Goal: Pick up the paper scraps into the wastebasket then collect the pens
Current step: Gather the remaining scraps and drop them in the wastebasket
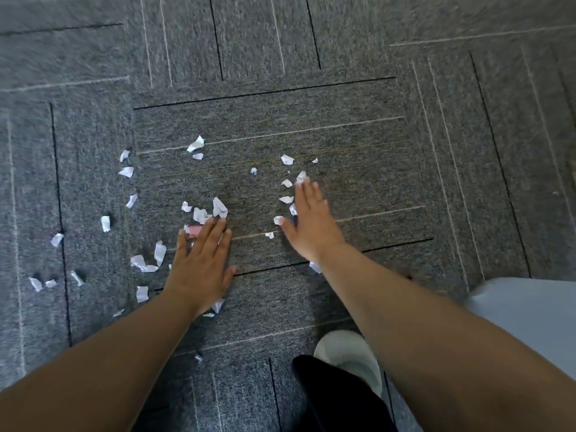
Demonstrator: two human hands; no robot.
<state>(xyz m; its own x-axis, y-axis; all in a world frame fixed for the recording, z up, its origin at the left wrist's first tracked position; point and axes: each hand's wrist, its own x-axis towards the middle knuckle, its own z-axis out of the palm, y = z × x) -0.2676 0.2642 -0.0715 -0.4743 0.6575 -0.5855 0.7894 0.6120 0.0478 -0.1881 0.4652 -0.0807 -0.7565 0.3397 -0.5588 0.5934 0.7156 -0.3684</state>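
Torn white paper scraps (220, 208) scattered on grey carpet (343, 145); left hand (201, 260) and right hand (311, 218) flat, fingers spread.

**About thirty scraps, two hands, one shoe**

We count roughly thirty white paper scraps (219, 208) on the carpet (343, 145). We cannot give an exact figure, since several are tiny, blurred or partly covered by the hands. About ten of them lie around the right hand (311, 219). The other twenty or so lie around and beyond the left hand (201, 263). We see two hands in all. We also count one pink item (196, 230), half covered by the left fingers, and one white shoe (346, 350).
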